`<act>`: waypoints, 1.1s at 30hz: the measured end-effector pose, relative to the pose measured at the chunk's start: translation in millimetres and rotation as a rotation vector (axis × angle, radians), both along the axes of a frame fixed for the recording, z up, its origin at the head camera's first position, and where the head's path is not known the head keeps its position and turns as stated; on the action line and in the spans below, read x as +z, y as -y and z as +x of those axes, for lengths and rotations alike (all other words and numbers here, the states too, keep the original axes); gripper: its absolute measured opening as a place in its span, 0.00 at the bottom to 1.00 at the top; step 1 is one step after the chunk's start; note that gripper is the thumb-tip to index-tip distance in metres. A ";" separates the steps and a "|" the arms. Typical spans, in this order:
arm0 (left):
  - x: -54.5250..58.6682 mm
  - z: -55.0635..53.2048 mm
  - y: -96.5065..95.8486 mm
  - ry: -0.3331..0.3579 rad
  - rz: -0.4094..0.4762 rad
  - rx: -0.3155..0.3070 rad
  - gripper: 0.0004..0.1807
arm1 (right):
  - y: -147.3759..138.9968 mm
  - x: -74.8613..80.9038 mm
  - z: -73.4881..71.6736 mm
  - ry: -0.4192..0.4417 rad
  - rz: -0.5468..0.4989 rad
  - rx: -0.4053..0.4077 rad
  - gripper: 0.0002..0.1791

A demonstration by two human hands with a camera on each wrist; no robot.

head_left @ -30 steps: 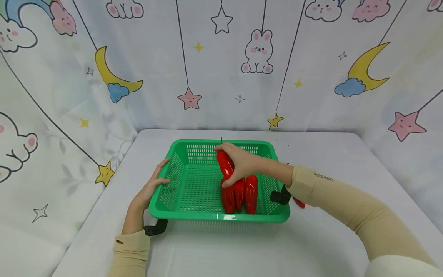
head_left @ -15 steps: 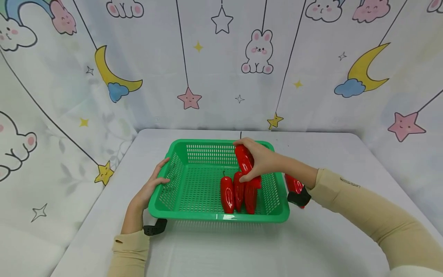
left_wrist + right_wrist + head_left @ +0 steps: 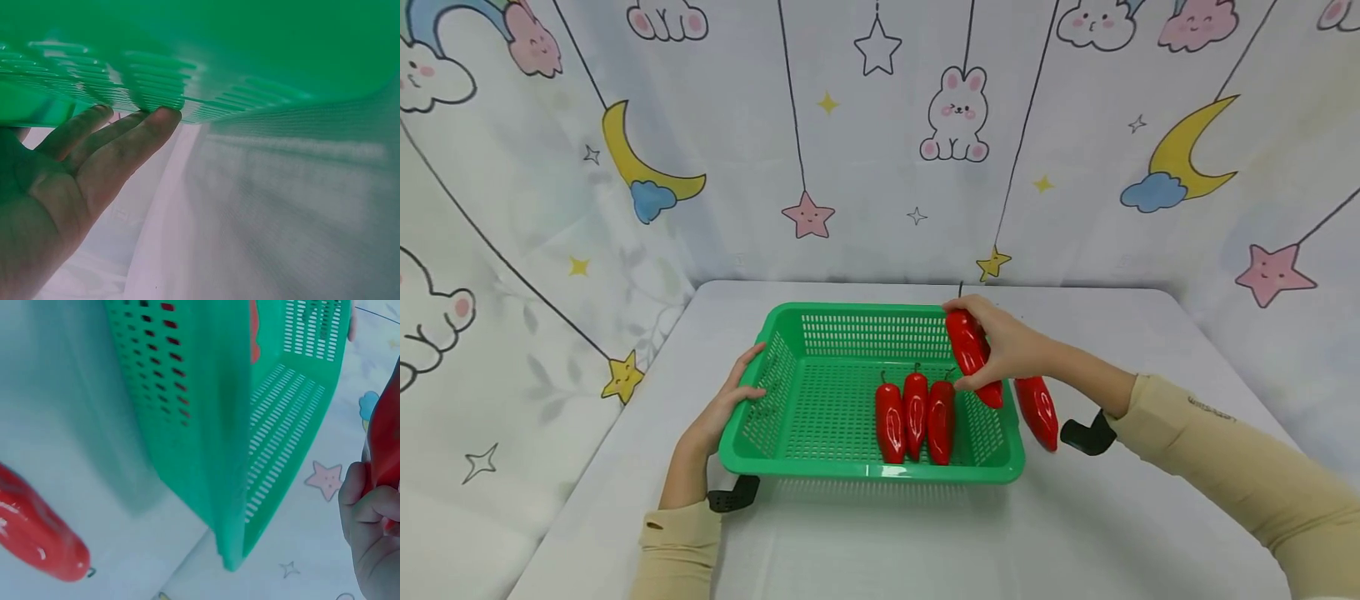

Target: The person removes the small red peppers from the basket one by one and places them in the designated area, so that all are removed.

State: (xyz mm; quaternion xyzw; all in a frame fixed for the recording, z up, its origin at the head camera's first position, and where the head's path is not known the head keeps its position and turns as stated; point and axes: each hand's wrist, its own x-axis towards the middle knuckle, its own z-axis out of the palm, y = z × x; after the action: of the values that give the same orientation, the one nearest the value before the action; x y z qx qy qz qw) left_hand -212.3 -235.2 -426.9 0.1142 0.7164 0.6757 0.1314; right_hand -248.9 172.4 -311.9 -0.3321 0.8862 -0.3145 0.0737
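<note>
Here, a red pepper (image 3: 972, 352) lies between the right fingers (image 3: 966, 302) and thumb (image 3: 974, 382).

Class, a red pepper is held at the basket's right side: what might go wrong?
The held pepper looks glossy and might slip from the right grip. Dropped, it could strike the green basket's rim or knock the three peppers inside. The pepper lying outside might roll if bumped.
</note>
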 end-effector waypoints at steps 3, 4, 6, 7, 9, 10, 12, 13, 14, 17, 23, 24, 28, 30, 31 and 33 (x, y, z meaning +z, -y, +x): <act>0.3 -0.2 1.6 -0.003 0.000 0.001 0.39 | -7.2 -1.7 0.4 -0.002 -0.009 -0.008 0.51; -0.1 -0.6 1.6 0.000 0.002 -0.001 0.39 | -10.0 -2.4 0.6 -0.002 -0.013 -0.011 0.51; -0.9 -1.4 1.9 0.004 0.006 -0.004 0.38 | -15.8 -2.9 1.2 -0.014 -0.015 -0.020 0.51; -1.1 -1.6 2.1 0.004 0.007 -0.003 0.38 | -18.5 -2.9 1.3 -0.019 -0.017 -0.024 0.51; -1.5 -2.1 2.7 0.005 0.008 -0.002 0.38 | -23.8 -2.9 1.4 -0.028 -0.020 -0.033 0.50; -1.7 -2.3 3.0 0.005 0.009 -0.001 0.38 | -26.4 -2.5 1.9 -0.031 -0.021 -0.041 0.50; -1.8 -2.4 3.3 0.005 0.009 0.001 0.38 | -31.8 -2.5 2.3 -0.032 -0.021 -0.052 0.50; -1.9 -2.4 3.3 0.003 0.008 0.002 0.38 | -34.7 -2.9 2.5 -0.030 -0.021 -0.058 0.50; -2.1 -2.4 3.4 0.003 0.007 0.001 0.38 | -37.7 -3.5 2.8 -0.030 -0.019 -0.065 0.50; -2.4 -1.3 3.4 -0.002 -0.004 0.003 0.38 | -47.1 -5.7 4.0 -0.028 -0.011 -0.082 0.51; -2.0 0.3 2.5 -0.003 -0.028 0.017 0.38 | -68.3 -9.8 7.4 -0.038 0.005 -0.133 0.50; -1.7 0.4 2.4 -0.004 -0.025 0.015 0.38 | -71.9 -10.7 8.1 -0.045 0.009 -0.143 0.51; -0.8 0.5 2.1 -0.004 -0.024 0.007 0.38 | -85.9 -15.9 11.5 -0.068 0.022 -0.174 0.51; -0.8 0.5 1.5 -0.006 -0.025 0.003 0.38 | -93.2 -19.6 12.8 -0.075 0.030 -0.185 0.51; -0.9 0.7 1.5 -0.007 -0.026 0.002 0.38 | -96.6 -21.9 13.3 -0.076 0.031 -0.190 0.51; -0.8 1.7 1.7 -0.012 -0.026 -0.003 0.38 | -103.0 -28.3 13.1 -0.076 0.034 -0.203 0.51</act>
State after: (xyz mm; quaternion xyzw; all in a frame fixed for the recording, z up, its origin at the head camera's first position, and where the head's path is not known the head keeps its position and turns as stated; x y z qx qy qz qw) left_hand -210.6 -236.9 -427.7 0.1177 0.7256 0.6655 0.1297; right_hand -235.7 275.4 -340.2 -0.2511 0.9226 -0.2924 0.0136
